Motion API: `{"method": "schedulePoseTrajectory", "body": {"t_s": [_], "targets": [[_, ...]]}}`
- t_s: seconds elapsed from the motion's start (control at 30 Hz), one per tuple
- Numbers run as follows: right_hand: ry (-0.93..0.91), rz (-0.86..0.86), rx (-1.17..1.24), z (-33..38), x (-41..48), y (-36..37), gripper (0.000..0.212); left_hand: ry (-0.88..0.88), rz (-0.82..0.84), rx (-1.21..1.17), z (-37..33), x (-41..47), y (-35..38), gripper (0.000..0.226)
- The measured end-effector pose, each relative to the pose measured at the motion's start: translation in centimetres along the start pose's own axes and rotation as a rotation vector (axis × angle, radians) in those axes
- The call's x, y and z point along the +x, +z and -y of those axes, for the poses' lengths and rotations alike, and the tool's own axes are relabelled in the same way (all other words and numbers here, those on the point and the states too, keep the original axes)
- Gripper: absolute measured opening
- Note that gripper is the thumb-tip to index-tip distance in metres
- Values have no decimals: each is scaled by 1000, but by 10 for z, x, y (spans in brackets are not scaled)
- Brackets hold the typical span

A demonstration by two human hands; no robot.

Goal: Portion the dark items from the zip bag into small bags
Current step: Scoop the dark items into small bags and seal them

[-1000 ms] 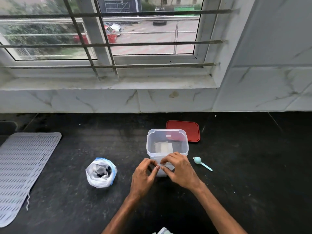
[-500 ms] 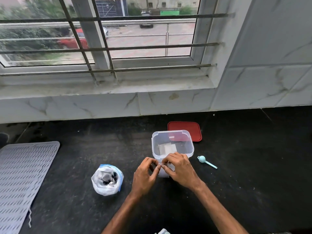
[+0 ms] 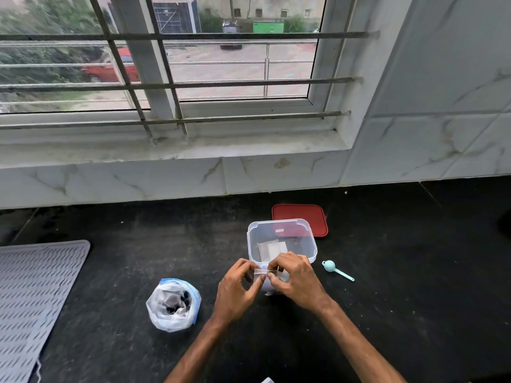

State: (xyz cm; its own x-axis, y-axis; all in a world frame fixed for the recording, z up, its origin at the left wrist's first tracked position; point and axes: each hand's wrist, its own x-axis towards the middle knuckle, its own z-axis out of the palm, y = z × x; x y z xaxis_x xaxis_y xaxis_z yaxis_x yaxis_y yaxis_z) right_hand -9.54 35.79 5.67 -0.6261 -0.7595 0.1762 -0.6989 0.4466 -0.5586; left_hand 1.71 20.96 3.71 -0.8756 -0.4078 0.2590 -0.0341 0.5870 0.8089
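Small bag (image 3: pixel 262 273) sits just in front of the tub (image 3: pixel 279 221), pinched at its top edge from both sides. The left hand (image 3: pixel 237 288) grips one corner with thumb and fingertips, and the right hand (image 3: pixel 297 280) grips the other. Step in hand, as judged: opening the bag mouth for filling. Its contents cannot be told.

Zip bag (image 3: pixel 174 304) stands open near the left hand, with the dark items (image 3: pixel 184 297) inside.

Next move: keep one hand on the mouth and send the other to the scoop (image 3: pixel 336 270) or the zip bag.

Room: the tub blocks forward travel and the lid (image 3: pixel 300 215) lies behind it. The mat (image 3: pixel 33 299) is well apart on the left. The counter (image 3: pixel 414 272) gives the widest room on the right.
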Motion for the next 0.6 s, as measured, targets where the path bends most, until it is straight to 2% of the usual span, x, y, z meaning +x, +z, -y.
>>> {"method": "schedulePoseTrajectory", "body": {"t_s": [0.23,0.37,0.6], "targets": [[39,-4,118,-9,-3,-4,7,-98,-61,-69,6,0,4,12],[50,3,107,-9,-3,-3,4,-97,-39,-116,4,-1,8,11],[42,14,104,-14,-5,-4,4,-25,-2,-98,3,4,14,24]]}}
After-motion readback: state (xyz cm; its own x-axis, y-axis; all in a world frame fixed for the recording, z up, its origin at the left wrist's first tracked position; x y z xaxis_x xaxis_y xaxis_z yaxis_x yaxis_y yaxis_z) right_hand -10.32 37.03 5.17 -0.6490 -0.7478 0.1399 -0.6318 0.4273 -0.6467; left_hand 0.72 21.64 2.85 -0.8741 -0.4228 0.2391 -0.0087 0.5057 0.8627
